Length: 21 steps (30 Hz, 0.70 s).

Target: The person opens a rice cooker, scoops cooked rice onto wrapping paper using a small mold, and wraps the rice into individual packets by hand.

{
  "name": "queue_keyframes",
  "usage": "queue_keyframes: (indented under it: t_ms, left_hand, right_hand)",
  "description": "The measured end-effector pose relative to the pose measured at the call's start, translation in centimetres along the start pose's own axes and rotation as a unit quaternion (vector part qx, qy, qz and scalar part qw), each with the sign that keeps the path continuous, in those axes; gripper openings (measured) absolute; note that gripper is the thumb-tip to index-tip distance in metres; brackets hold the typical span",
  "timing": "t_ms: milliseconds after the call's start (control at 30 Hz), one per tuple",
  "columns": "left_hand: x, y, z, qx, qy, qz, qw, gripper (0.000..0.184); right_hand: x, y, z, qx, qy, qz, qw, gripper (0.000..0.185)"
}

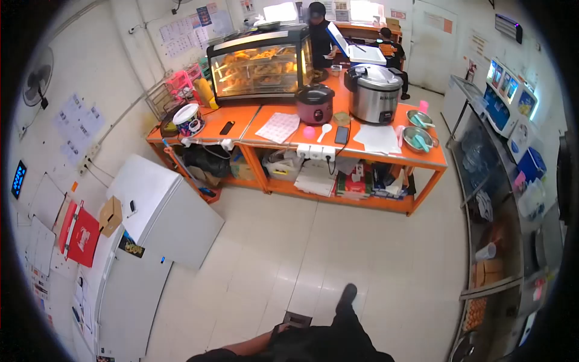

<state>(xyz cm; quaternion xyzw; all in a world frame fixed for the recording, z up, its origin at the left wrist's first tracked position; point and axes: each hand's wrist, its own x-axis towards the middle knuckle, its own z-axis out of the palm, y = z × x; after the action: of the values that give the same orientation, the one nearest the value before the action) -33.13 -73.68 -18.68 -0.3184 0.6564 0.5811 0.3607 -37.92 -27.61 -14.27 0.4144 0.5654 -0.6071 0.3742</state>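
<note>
My left forearm reaches in from the bottom edge, and my left hand (281, 328) is close to the front of my dark clothing. Its fingers are too small and dark to make out, so what it holds, if anything, cannot be told. Just beyond it a small brown-grey rectangular thing (298, 320) shows against the floor; whether the hand touches it is unclear. My right hand is out of view. One dark shoe (348, 294) is on the tiled floor.
Ahead stands an orange table (241, 128) with a lit food display, two cookers and metal bowls. Two people (319, 45) are behind it. White chest freezers (181, 226) stand at left; metal shelving (496, 226) lines the right.
</note>
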Motion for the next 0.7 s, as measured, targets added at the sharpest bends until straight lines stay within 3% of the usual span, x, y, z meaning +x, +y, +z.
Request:
queue_keyframes:
  t_ms: [200, 433, 533, 700]
  left_hand:
    - [2.4, 2.5, -1.6, -0.146, 0.114, -0.111, 0.976, 0.043]
    - [7.8, 14.2, -1.2, -0.276, 0.150, -0.095, 0.945, 0.040]
    - [11.7, 20.0, -1.4, -0.312, 0.141, -0.073, 0.937, 0.039]
    - [17.5, 28.2, -3.7, -0.362, 0.115, -0.061, 0.923, 0.036]
  right_hand:
    - [6.3, -11.6, 0.0, -0.061, -0.061, 0.065, 0.994, 0.069]
    - [17.4, -27.9, -0.1, -0.041, -0.128, 0.139, 0.981, 0.074]
    - [19.6, -38.0, 4.0, -0.007, -0.166, 0.056, 0.984, 0.070]
    - [27.1, -49.3, 9.9, -0.075, -0.114, -0.006, 0.991, 0.047]
